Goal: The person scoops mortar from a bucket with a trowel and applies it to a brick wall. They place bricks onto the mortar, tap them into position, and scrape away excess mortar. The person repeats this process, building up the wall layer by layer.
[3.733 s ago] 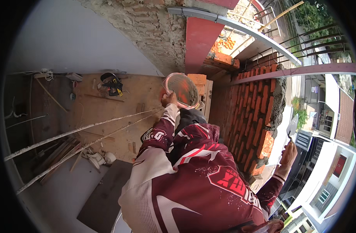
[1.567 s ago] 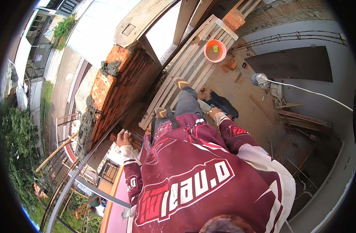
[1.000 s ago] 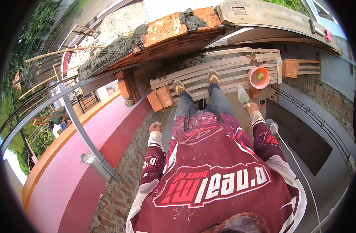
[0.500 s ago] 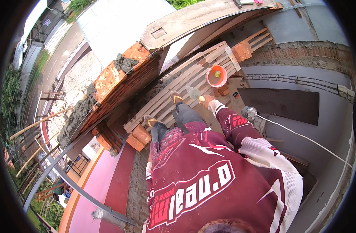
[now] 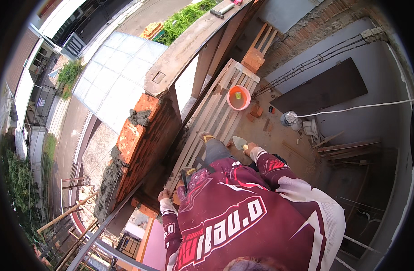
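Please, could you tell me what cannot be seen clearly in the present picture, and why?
All in the head view:
Left hand: its palm side is out of sight, so whether it holds anything cannot be told.
Trowel: the right hand covers most of its handle.
Yellow-green thing in the orange bucket: too small to identify.
Dark thing near the loose bricks: also too small.
Pink thing beside the hammer: cut off by the top edge.
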Tool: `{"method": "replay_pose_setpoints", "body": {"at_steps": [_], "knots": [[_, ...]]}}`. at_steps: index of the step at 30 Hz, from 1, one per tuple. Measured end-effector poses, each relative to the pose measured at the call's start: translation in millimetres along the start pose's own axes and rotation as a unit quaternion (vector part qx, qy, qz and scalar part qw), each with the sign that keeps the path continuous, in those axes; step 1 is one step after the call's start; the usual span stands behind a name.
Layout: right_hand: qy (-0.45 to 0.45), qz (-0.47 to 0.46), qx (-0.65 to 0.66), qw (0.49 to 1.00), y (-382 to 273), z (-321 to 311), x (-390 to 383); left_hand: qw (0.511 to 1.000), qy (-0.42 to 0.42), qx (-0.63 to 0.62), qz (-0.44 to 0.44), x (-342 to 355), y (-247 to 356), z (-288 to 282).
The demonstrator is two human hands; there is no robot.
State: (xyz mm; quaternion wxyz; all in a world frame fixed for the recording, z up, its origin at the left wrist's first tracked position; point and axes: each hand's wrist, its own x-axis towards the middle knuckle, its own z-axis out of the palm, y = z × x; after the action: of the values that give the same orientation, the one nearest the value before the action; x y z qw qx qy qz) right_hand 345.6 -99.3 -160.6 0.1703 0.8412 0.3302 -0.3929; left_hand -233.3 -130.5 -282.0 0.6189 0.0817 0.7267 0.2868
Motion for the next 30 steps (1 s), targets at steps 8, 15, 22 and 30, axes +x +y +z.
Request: {"method": "replay_pose_setpoints", "body": {"at_steps": [8, 15, 22, 30], "knots": [[-0.013, 0.147, 0.361, 0.921, 18, -13, -3, 0.983, 0.018, 0.179, 0.028, 13, 33, -20], [0.009, 0.170, 0.497, 0.851, 16, -71, 92, 0.988, 0.078, 0.134, 0.002, -28, 65, 10], [0.012, 0.216, 0.507, 0.834, 4, -110, 278, 0.980, 0.041, 0.191, -0.037, -107, 87, 160], [0.001, 0.249, 0.332, 0.910, -8, -51, 511, 0.964, 0.011, 0.261, -0.045, -110, 141, 330]]}}
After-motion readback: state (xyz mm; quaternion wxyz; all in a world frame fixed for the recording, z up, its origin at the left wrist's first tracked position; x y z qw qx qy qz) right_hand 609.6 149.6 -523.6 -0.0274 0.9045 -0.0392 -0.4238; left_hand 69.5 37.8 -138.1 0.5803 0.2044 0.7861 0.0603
